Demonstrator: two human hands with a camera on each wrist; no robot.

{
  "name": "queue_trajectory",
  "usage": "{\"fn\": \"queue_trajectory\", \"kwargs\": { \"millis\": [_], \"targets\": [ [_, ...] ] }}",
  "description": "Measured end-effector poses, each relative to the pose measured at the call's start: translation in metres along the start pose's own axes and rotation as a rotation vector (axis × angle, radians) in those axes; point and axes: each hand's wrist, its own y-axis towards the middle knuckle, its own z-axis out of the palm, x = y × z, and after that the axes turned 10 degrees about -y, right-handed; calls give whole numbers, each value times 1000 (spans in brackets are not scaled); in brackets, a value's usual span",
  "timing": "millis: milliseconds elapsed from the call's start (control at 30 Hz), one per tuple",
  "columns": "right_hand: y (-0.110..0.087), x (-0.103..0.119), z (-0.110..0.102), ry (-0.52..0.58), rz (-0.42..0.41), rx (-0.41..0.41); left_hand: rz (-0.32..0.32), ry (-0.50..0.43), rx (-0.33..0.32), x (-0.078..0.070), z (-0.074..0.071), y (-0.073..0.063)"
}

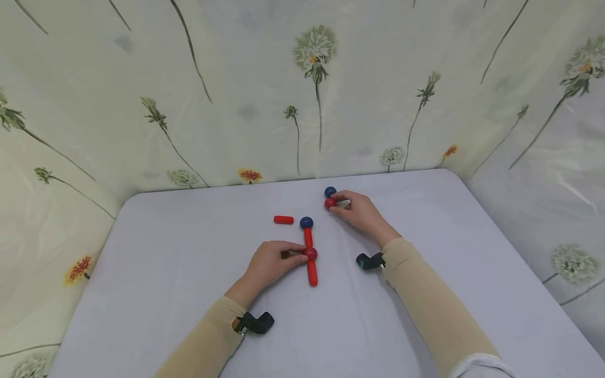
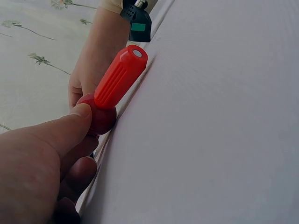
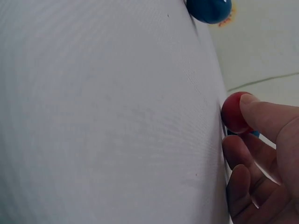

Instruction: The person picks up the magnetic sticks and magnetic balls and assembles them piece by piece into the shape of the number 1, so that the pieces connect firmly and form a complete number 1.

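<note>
the near red stick (image 1: 312, 273) touches the near red ball (image 1: 310, 254). it could come off if the left hand (image 1: 273, 262) twists that ball too hard or bumps it on the table (image 1: 142, 273). the left hand pinches the near red ball with its thumb and finger. next in the row come the middle red stick (image 1: 308, 237) and then the near blue ball (image 1: 306, 223). a hard tug could bend the row or make the near blue ball roll off. the loose red stick (image 1: 283, 220) might get knocked away if a hand swings into it. the right hand (image 1: 363, 212) pinches the far red ball (image 1: 329, 203) with its thumb and finger. if that pinch slips, the far red ball and the far blue ball (image 1: 330, 192) could roll, since both are round.

the row runs up the table just right of the left hand, with the near red ball at its fingertips. the loose red stick lies past the left hand, to the left of the near blue ball. the far red ball is at the right hand's fingertips, on that hand's left side. the far blue ball is just past it, near the table's far edge.
</note>
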Motion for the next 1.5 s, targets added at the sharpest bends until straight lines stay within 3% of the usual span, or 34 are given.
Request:
{"fn": "queue_trajectory", "kwargs": {
  "millis": [600, 1500],
  "targets": [
    [-16, -1, -2, -14, -10, 41, -12, 0, 4, 0, 1, -1],
    [-80, 4, -2, -40, -19, 79, -7, -5, -1, -1, 1, 0]
  ]
}}
